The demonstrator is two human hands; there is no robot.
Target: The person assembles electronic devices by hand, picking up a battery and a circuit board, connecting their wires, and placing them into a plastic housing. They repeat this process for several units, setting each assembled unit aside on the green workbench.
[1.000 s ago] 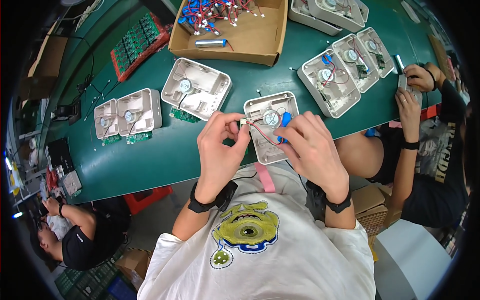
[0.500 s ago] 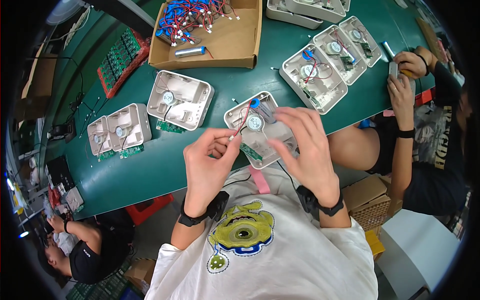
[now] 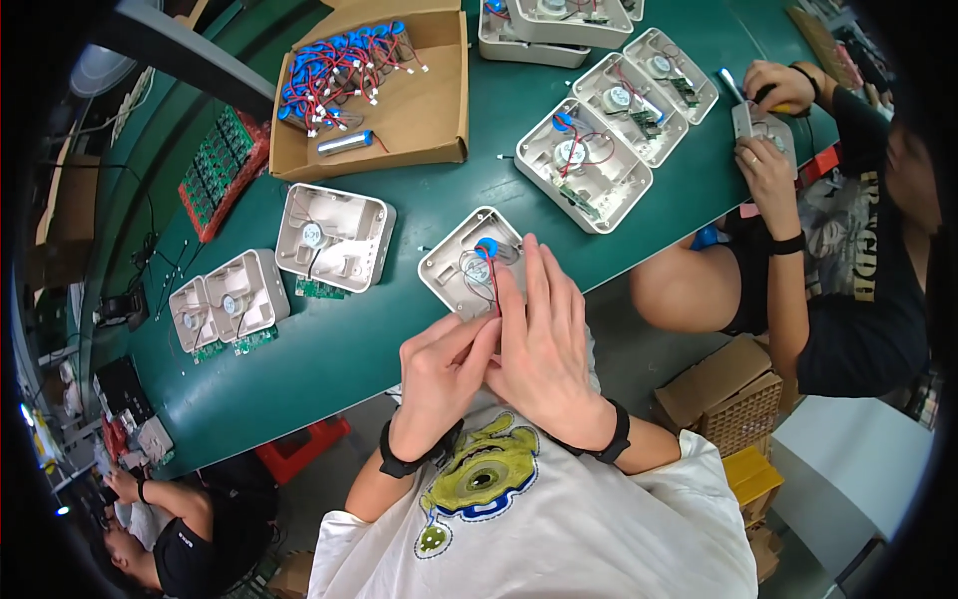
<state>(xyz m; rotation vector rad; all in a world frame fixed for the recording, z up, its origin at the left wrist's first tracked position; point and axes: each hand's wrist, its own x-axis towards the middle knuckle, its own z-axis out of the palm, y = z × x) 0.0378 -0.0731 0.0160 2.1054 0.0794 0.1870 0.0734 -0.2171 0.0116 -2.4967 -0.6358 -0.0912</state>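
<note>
A white plastic housing (image 3: 454,268) lies open at the near edge of the green table (image 3: 379,339), with a round speaker, a small blue part (image 3: 486,247) and red and black wires inside. My right hand (image 3: 544,344) lies flat over its near right corner, fingers stretched along the red wire (image 3: 493,287). My left hand (image 3: 444,374) sits just below and left of the housing, its fingertips pinched against my right hand at the wire's near end. What the fingers hold is hidden between the two hands.
Several more open white housings (image 3: 334,238) lie left and at the back right (image 3: 584,165). A cardboard box (image 3: 414,110) holds blue parts with wires. A red tray of green boards (image 3: 220,170) sits far left. A person on the right (image 3: 768,170) works on a housing; another sits lower left (image 3: 170,539).
My hands and the housing have come closer together at the table's near edge. My left hand, held apart with a wire, now presses against my right hand, which has flattened over the housing.
</note>
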